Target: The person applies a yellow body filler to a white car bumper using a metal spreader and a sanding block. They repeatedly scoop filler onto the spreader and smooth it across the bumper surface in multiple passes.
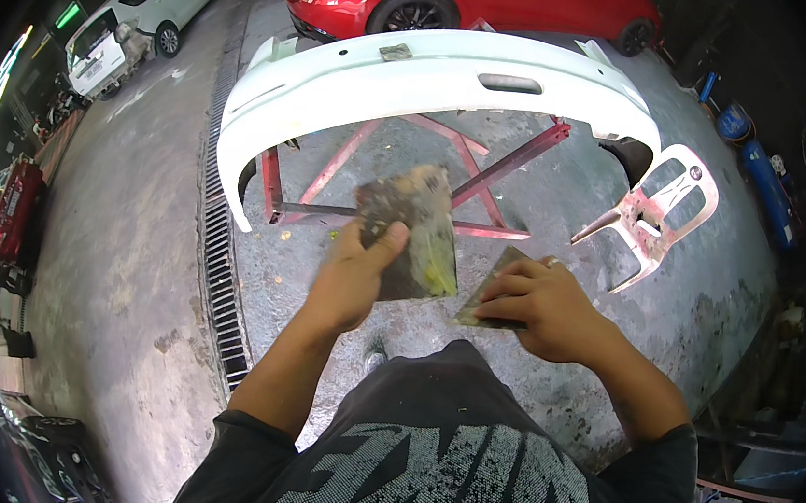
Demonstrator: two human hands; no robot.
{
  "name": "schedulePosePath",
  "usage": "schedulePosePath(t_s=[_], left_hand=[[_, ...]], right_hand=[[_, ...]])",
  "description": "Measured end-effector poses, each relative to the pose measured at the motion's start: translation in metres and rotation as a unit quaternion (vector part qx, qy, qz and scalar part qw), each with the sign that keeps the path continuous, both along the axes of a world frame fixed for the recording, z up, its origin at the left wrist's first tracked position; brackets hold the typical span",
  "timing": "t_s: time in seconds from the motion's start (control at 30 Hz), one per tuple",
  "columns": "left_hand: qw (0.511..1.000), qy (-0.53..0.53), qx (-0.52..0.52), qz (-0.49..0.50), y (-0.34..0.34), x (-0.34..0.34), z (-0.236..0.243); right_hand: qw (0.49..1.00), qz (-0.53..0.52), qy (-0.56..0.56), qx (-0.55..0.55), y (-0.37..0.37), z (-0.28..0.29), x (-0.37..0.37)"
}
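Grey floor (120, 263) lay beneath a white bumper (419, 83) and red stand (513, 165); I had my left hand (350, 277) gripping a smeared board (430, 244), my right hand (551, 309) a smaller plate (493, 294).

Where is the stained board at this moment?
In the head view, the stained board is near the centre, in the left hand, below the white bumper and left of the small plate in the right hand.

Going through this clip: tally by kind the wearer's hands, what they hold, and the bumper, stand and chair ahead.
Hands: 2 (left hand, right hand)
Board, in the left: 1
Spreader, in the right: 1
White bumper: 1
Red stand: 1
Chair: 1
Total: 7
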State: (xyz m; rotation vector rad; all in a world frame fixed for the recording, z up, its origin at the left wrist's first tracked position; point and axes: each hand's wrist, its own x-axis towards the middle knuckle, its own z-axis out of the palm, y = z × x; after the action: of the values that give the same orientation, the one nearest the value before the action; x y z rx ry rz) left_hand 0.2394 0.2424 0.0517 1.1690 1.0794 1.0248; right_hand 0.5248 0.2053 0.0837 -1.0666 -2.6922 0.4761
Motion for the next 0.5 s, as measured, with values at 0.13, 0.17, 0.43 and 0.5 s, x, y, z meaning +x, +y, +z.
schedulePosePath(t_s=[0.13, 0.17, 0.43, 0.5], left_hand=[[0.965, -0.223, -0.121, -0.067, -0.002, -0.015, 0.009], [0.947, -0.261, -0.165, -0.092, -0.005, -0.018, 0.004], [0.912, -0.361, -0.182, -0.071, -0.025, 0.030, -0.014], [0.910, -0.362, -0.178, -0.098, -0.024, 0.023, -0.014]], right_hand=[[0.939, -0.035, 0.329, -0.091, 0.003, -0.001, 0.017], [0.915, -0.024, 0.392, -0.090, 0.003, -0.008, 0.010], [0.881, -0.127, 0.453, 0.051, -0.025, -0.069, -0.053], [0.904, -0.154, 0.389, 0.091, -0.020, -0.076, -0.041]])
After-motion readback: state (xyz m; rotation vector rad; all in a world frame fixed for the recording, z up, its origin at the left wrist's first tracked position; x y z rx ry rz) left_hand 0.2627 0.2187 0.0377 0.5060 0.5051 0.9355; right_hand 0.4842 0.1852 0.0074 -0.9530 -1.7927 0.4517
